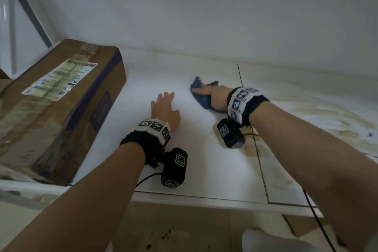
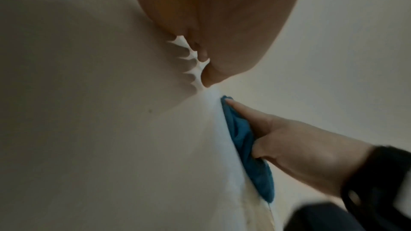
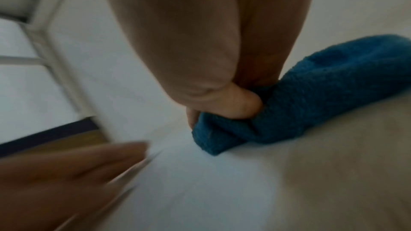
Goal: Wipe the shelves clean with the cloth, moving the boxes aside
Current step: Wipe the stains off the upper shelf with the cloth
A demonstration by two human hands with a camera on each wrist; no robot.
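Note:
A blue cloth (image 1: 203,102) lies bunched on the white shelf (image 1: 184,159), a little right of its middle. My right hand (image 1: 213,96) lies on the cloth, with the forefinger stretched out over it and the thumb (image 3: 240,104) tucked into a fold of the cloth (image 3: 311,103). My left hand (image 1: 165,108) lies flat on the bare shelf just left of the cloth (image 2: 244,140), fingers spread, holding nothing. A long cardboard box (image 1: 61,104) with a printed label sits at the shelf's left end, apart from both hands.
Brownish stains (image 1: 317,120) cover the shelf panel right of a seam (image 1: 256,145). A white wall closes the back. A white frame post (image 1: 26,26) rises behind the box. Below the shelf's front edge are the floor and a white-socked foot (image 1: 266,239).

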